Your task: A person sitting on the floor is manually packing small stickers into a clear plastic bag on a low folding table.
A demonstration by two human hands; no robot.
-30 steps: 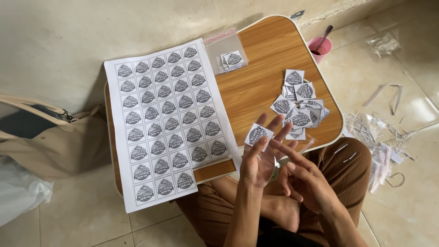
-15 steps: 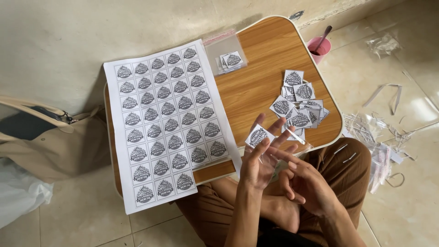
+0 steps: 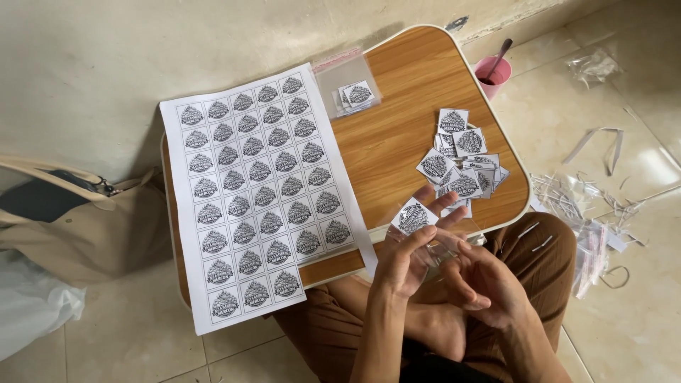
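My left hand (image 3: 406, 254) holds a small square printed label (image 3: 414, 216) upright between its fingers, over the near edge of a small wooden lap table (image 3: 397, 142). My right hand (image 3: 482, 280) sits just beside it, fingers curled around a small clear plastic bag (image 3: 447, 245) held between both hands. A pile of cut square labels (image 3: 461, 159) lies on the table's right side. A white sheet printed with rows of the same labels (image 3: 259, 184) covers the table's left part.
A clear bag holding labels (image 3: 352, 86) lies at the table's far edge. A pink cup with a stick in it (image 3: 491, 71) stands on the tiled floor. Paper strips and plastic scraps (image 3: 589, 206) litter the floor at right. A beige bag (image 3: 78, 220) rests at left.
The hands stay in nearly the same place; the label in my left hand has shifted slightly and the right fingers have moved closer to the clear bag.
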